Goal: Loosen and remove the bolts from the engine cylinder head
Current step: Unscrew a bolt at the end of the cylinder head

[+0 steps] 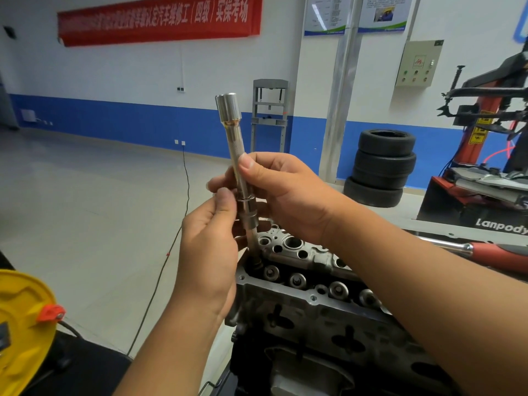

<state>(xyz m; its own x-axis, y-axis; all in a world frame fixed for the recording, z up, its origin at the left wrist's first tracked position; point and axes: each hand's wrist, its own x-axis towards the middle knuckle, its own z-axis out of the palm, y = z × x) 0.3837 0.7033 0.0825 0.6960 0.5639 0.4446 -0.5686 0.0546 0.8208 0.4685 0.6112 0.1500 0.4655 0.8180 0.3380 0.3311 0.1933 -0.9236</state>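
We saw the right hand (281, 195) pinching the upright extension bar (238, 164), left hand (211, 238) gripping the socket (249, 213) on a bolt (253, 247), above the cylinder head (320, 304).

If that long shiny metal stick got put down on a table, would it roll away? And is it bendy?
The extension bar looks like solid steel, so probably stiff and heavy for its size. It is round and smooth, so it would likely roll. Both the left hand and right hand grip it above the cylinder head.

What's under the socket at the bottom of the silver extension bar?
A long steel bolt shank hangs from the socket into a hole in the grey cylinder head. Its head is hidden in the socket; its tip is not visible.
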